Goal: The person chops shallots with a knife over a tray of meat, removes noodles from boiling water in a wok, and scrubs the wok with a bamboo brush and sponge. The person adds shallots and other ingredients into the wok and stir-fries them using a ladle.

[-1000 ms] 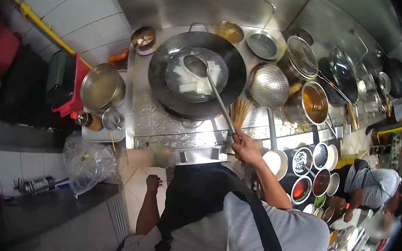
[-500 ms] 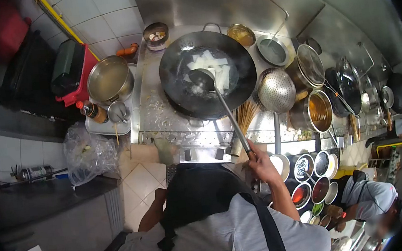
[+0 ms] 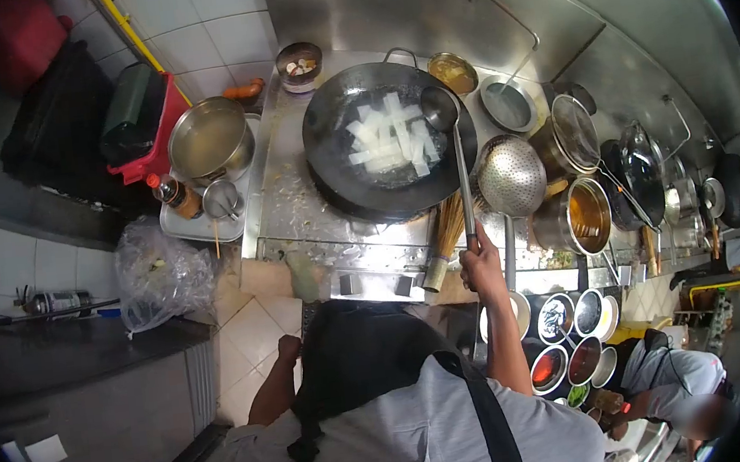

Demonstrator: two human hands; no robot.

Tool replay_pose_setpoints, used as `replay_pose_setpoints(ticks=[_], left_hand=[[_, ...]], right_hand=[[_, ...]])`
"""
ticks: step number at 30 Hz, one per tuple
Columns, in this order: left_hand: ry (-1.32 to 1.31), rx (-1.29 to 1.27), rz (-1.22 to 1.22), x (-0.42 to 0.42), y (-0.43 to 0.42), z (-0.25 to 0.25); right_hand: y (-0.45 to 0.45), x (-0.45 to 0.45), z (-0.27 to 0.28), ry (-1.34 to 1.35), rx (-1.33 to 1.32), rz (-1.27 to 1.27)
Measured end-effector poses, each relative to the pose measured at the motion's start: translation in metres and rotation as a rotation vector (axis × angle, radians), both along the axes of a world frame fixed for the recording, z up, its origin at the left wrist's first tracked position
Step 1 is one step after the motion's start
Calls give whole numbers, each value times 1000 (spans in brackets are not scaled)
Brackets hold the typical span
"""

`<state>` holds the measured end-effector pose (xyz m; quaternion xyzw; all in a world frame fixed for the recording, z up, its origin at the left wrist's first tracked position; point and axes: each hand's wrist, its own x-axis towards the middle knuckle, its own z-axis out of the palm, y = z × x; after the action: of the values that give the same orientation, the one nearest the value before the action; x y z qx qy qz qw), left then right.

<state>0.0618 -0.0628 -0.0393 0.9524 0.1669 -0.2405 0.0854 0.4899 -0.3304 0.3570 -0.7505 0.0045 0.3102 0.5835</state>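
Note:
My right hand (image 3: 482, 266) is closed round the handle of a long metal ladle (image 3: 440, 109), whose bowl is at the right inner side of a large black wok (image 3: 342, 180). White flat strips (image 3: 391, 134) lie in a loose heap in the middle of the wok. A bamboo brush (image 3: 445, 239) lies just left of the ladle handle, and a perforated strainer (image 3: 512, 175) is to its right. Beside my body at the left hangs my left hand (image 3: 288, 348), its fingers curled in, away from any object.
Left of the stove, a tray (image 3: 179, 231) bears a steel pot (image 3: 210, 139) and a sauce bottle (image 3: 175, 195). A plastic bag (image 3: 161, 275) is below. At right stand a pot of orange-brown liquid (image 3: 588, 215) and several bowls. A co-worker (image 3: 674, 375) is at lower right.
The ladle has moved from the middle of the wok to its right side, with my right hand shifting right. The white strips are more spread out, and little liquid shows around them now.

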Motion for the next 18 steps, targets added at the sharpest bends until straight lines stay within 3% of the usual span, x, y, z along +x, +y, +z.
replay_pose_setpoints(ticks=[4, 7, 8, 10, 12, 15, 18], left_hand=[[-64, -36, 43, -8, -2, -12], [-140, -104, 81, -11, -3, -14], [-41, -137, 103, -10, -3, -13], [58, -168, 124, -3, -5, -2], [195, -122, 93, 2, -7, 7], [202, -90, 100, 5, -9, 11], [11, -162, 118, -9, -1, -12]], right_hand=[[6, -2, -11, 83, 126, -37], [9, -7, -16, 301, 297, -11], [8, -9, -17, 301, 299, -13], [9, -12, -15, 567, 505, -60], [6, -16, -12, 594, 557, -87], [-6, -17, -20, 834, 780, -169], [-12, -24, -14, 888, 800, -157]])
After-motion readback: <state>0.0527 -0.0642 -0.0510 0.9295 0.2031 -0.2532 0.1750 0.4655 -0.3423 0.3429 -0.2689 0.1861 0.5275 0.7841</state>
